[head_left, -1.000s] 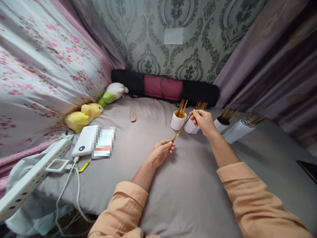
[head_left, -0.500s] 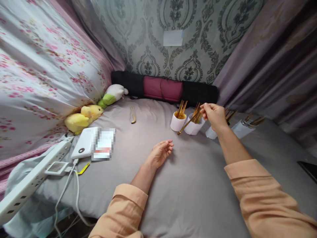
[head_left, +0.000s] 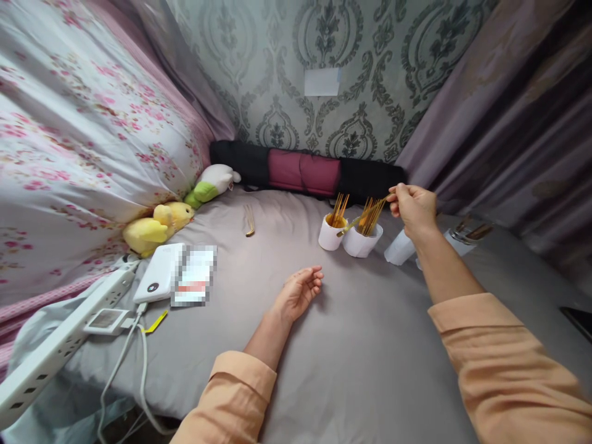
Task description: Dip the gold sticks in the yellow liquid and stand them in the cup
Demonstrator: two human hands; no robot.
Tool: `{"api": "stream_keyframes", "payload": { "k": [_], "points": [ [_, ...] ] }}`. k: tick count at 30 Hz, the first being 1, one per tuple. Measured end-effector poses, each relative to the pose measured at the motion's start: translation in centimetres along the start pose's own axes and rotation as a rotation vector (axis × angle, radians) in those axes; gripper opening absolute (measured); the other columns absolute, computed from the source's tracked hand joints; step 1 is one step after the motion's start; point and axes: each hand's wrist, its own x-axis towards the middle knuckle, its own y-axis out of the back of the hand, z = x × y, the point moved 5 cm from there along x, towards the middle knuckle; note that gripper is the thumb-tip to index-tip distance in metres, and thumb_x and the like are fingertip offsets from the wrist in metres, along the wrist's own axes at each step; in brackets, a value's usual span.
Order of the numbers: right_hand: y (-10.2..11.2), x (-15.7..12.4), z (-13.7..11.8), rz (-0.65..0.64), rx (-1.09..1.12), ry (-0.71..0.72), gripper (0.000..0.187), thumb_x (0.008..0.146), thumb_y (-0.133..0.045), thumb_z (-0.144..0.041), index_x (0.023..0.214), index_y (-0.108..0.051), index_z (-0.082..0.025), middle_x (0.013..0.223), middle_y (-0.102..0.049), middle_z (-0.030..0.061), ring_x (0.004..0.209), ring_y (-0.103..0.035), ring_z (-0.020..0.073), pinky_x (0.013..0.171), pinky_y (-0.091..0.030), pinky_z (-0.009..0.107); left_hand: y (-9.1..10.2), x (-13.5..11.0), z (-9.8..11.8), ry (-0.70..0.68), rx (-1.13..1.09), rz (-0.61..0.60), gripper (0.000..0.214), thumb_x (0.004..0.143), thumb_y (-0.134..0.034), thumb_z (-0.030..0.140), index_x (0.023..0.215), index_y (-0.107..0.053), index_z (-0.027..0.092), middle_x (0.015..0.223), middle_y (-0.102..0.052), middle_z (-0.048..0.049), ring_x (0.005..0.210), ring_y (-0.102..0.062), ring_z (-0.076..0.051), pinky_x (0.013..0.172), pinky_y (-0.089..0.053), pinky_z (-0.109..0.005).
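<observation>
My right hand point(head_left: 413, 206) pinches the thin end of a long golden stick-like utensil point(head_left: 363, 220). Its small wider end points left, in front of the two white cups; I cannot make out its exact kind. The left white cup point(head_left: 332, 237) and the right white cup point(head_left: 362, 245) hold several upright thin golden sticks point(head_left: 371, 216). My left hand point(head_left: 298, 293) rests on the grey sheet, fingers loosely apart and nothing in it. Farther off on the sheet lie a few slim golden utensils point(head_left: 250, 222), their wider ends together.
A white roll-like container point(head_left: 400, 248) and a glass-rimmed holder with sticks point(head_left: 462, 237) stand right, partly behind my forearm. Plush toys point(head_left: 157, 228), a power bank point(head_left: 157, 271), and a power strip point(head_left: 60, 348) with cables lie left. A black-and-maroon roll point(head_left: 303, 169) lines the wall.
My right hand has moved right and slightly up relative to the cups, lifting the utensil's wider end from below the cups to their rim height. The left hand stays put.
</observation>
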Motion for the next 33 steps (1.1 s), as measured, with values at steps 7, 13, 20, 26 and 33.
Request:
{"api": "stream_keyframes", "payload": {
  "k": [7, 13, 20, 26, 33],
  "points": [
    [-0.1, 0.5, -0.5, 0.066, -0.008, 0.033, 0.023, 0.081, -0.052, -0.032, 0.066, -0.056, -0.016, 0.052, -0.055, -0.0003, 0.034, -0.040, 0.0044, 0.028, -0.028, 0.016, 0.1, 0.1, 0.0, 0.004, -0.010, -0.006, 0.015, 0.080, -0.053, 0.014, 0.090, -0.061, 0.006, 0.073, -0.060, -0.0063, 0.058, -0.054, -0.007, 0.052, -0.043, -0.018],
    [-0.4, 1.1, -0.3, 0.072, -0.088, 0.093, 0.024, 0.081, -0.050, -0.035, 0.070, -0.058, -0.016, 0.055, -0.057, 0.0000, 0.034, -0.040, 0.0046, 0.030, -0.030, 0.017, 0.1, 0.1, 0.0, 0.014, -0.027, -0.005, 0.015, 0.080, -0.052, 0.014, 0.090, -0.061, 0.007, 0.073, -0.060, -0.0066, 0.057, -0.054, -0.007, 0.052, -0.043, -0.017],
    [-1.4, 1.6, 0.0, 0.050, -0.204, 0.207, 0.026, 0.082, -0.049, -0.037, 0.073, -0.060, -0.016, 0.059, -0.061, 0.0018, 0.038, -0.047, 0.0071, 0.036, -0.036, 0.019, 0.2, 0.1, 0.0, 0.013, -0.041, -0.001, 0.015, 0.080, -0.052, 0.014, 0.090, -0.061, 0.006, 0.073, -0.060, -0.0064, 0.057, -0.055, -0.007, 0.052, -0.043, -0.018],
    [-2.3, 1.3, 0.1, 0.000, -0.296, 0.234, 0.030, 0.081, -0.047, -0.042, 0.078, -0.061, -0.015, 0.064, -0.064, 0.0040, 0.042, -0.051, 0.0083, 0.041, -0.039, 0.020, 0.2, 0.1, 0.0, 0.018, -0.046, 0.005, 0.016, 0.080, -0.052, 0.014, 0.091, -0.061, 0.006, 0.073, -0.060, -0.0066, 0.057, -0.054, -0.007, 0.052, -0.043, -0.018],
    [-3.2, 1.1, 0.6, -0.077, -0.341, 0.243, 0.033, 0.081, -0.046, -0.043, 0.081, -0.062, -0.014, 0.066, -0.065, 0.0048, 0.044, -0.052, 0.0085, 0.045, -0.041, 0.020, 0.2, 0.1, 0.1, 0.014, -0.049, 0.001, 0.015, 0.080, -0.052, 0.013, 0.090, -0.061, 0.006, 0.073, -0.060, -0.0063, 0.057, -0.054, -0.007, 0.051, -0.043, -0.018]
  ]
}}
